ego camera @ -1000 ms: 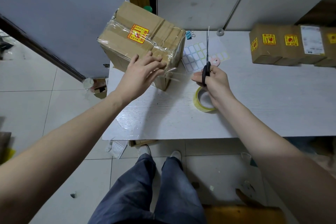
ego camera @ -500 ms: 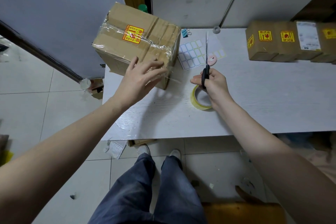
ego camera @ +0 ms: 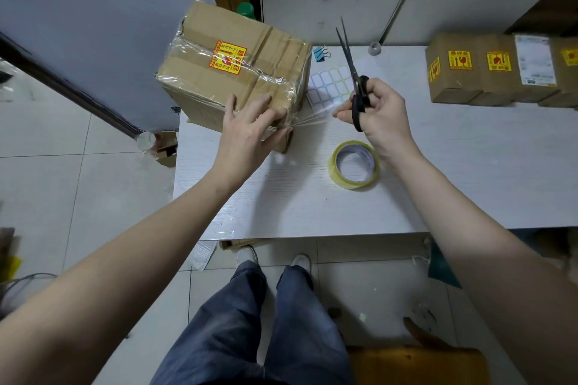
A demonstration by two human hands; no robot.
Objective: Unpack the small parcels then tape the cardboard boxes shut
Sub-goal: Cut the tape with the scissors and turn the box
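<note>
A large cardboard box [ego camera: 219,72], wrapped in clear tape and bearing a red-and-yellow sticker, stands at the table's left end. My left hand [ego camera: 250,128] presses flat on its near right corner with the fingers spread. A stretched strip of clear tape [ego camera: 309,120] runs from that corner to the fingertips of my right hand [ego camera: 375,112]. That hand also grips black scissors [ego camera: 353,72], blades slightly apart and pointing up. A roll of clear tape [ego camera: 355,165] lies flat on the table below my right hand.
The white table [ego camera: 469,172] carries a row of small brown parcels [ego camera: 488,69] with yellow stickers at the far right, a sheet of blank labels [ego camera: 328,84] and a blue binder clip [ego camera: 319,54]. Scraps lie on the tiled floor at left. My legs show below.
My right hand has lifted off the tape roll with the scissors and now pulls the tape strip taut to the right. The scissor blades have opened slightly. My left hand stays on the box.
</note>
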